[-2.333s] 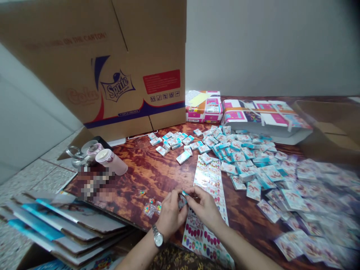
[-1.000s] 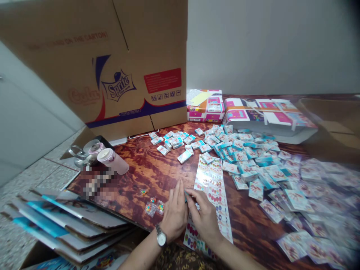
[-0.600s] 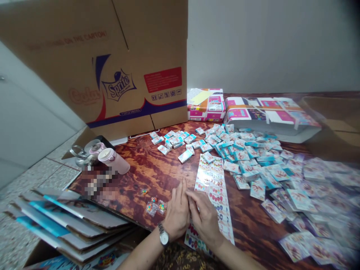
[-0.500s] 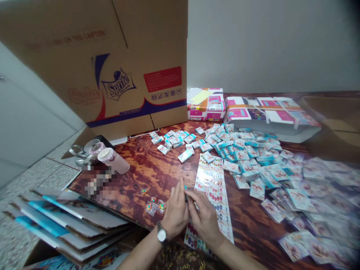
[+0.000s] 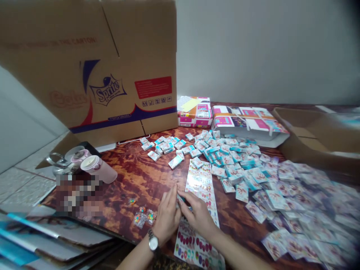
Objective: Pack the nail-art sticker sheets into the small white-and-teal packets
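My left hand (image 5: 166,221) and right hand (image 5: 199,219) pinch a small teal-edged piece (image 5: 181,199) between them, at the edge of a long sticker sheet (image 5: 200,183). Loose printed packets (image 5: 232,165) lie scattered to the right.

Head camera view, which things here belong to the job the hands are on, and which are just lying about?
Belonging to the job:
left hand, right hand, small teal-edged piece, printed strip, white-and-teal packets, larger printed sachets

Lying about:
Sprite carton, pale pink bottle, flattened cardboard stack, wrapped pink parcel
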### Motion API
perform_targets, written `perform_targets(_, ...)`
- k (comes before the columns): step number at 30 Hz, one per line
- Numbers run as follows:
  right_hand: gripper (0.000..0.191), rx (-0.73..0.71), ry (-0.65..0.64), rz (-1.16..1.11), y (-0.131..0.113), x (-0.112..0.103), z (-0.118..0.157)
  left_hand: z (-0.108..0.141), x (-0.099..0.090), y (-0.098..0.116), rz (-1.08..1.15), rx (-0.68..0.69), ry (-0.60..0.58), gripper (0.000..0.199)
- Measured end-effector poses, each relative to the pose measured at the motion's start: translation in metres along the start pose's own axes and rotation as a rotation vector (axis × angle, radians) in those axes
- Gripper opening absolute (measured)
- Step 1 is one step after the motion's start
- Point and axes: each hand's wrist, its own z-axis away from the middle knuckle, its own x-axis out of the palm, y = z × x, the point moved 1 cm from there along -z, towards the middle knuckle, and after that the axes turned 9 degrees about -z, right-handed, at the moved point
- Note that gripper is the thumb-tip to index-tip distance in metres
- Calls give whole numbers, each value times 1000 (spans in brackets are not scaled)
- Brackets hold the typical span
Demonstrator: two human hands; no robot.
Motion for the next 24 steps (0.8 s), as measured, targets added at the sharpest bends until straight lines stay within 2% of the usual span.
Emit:
perform_targets(2,31,78,7,-57,7,-25,-17,-6,-6,3,5,12,-13,67)
perform_targets(4,32,155,183,-77,17,-59,-38,-8,-12,4,-9,-3,-6,70)
perform_targets(6,46,194,432,-92,28,-94,-56,-6,-13,3,-38,0,-16,64)
perform_targets(8,61,199,613,70,37,-119,-63,0,-6,1,-79,45,-72,53)
perform_targets(9,65,194,622,195,41,-126,-62,5,-1,0,-102,73,-115,49)
perform_targets(10,64,180,555,303,45,-128,-58,9,5,-1,-129,100,-157,46)
perform_targets(11,61,163,424,384,49,-125,-52,13,12,-1,-158,122,-195,45)
perform_targets(13,55,134,45,471,59,-113,-36,19,24,-1,-219,153,-249,46)
perform_targets(15,64,113,-237,563,69,-98,-17,23,33,-1,-276,171,-280,48)
perform_targets(16,73,112,-314,619,75,-93,-8,24,36,-1,-300,178,-295,50)
perform_targets(19,92,134,-431,729,88,-85,11,26,40,-3,-350,189,-321,51)
perform_targets(24,83,146,-442,747,93,-83,24,27,42,-6,-363,193,-276,52)
